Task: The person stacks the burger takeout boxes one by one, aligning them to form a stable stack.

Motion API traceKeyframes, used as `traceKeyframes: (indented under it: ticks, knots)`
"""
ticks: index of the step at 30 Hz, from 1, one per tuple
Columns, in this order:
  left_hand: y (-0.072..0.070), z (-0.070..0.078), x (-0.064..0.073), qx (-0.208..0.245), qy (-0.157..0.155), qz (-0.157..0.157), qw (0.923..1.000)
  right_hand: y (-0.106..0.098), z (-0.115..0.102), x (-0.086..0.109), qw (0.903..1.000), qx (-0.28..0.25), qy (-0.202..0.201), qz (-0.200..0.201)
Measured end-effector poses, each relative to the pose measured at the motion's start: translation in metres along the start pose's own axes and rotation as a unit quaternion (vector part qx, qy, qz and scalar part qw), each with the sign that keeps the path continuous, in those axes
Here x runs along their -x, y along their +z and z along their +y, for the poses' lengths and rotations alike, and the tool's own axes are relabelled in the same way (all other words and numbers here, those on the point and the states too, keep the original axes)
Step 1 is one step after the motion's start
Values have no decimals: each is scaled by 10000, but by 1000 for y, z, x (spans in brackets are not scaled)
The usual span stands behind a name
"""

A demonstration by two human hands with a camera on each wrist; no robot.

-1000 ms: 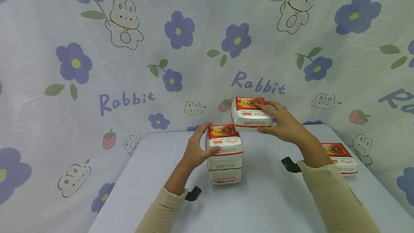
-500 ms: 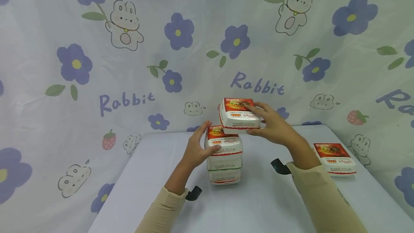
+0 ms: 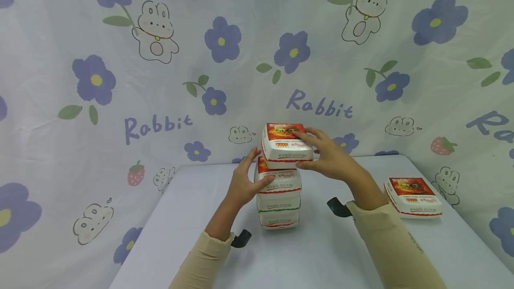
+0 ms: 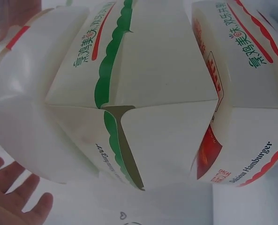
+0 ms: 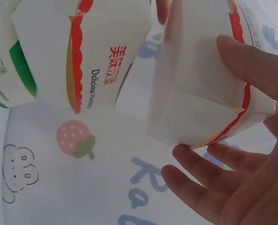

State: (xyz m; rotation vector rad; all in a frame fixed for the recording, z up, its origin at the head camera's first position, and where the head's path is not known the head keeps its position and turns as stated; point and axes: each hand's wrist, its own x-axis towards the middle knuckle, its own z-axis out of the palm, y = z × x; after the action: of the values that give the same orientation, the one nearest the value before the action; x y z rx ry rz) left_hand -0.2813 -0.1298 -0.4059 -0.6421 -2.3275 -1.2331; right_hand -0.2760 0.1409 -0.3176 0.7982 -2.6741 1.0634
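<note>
My right hand (image 3: 327,157) grips a white hamburger box (image 3: 287,150) with a red picture lid, thumb on the near side and fingers on top and far side. The right wrist view shows a gap between this held box (image 5: 195,79) and the stack. Under it, in the head view, stand three stacked hamburger boxes: a red-trimmed top one (image 3: 279,182), a green-trimmed middle one (image 3: 279,202) and a red-trimmed bottom one (image 3: 279,220). My left hand (image 3: 244,179) stays at the top stacked box, thumb against its front, straight fingers along its left side. Its fingers (image 4: 33,201) look spread in the left wrist view.
Another hamburger box (image 3: 415,197) lies on the right part of the white table (image 3: 180,222). A curtain (image 3: 257,35) printed with rabbits and flowers hangs behind the table. Dark wrist-worn pieces stick out near both cuffs.
My right hand has moved left with the held box, from right of the stack to over it. My left hand has barely moved. The lone box at right has come out from behind the right arm.
</note>
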Motion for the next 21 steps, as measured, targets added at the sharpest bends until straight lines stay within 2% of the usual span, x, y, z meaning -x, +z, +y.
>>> traceKeyframes:
  ticks: [6, 21]
  knots:
    - [0, 0, -2, 7, 75, 22, 10000, 3, -4, -1, 9999, 87, -105, -29]
    - [-3, 0, -4, 84, 327, 102, 9994, 7, -12, -1, 9997, 166, -18, -155]
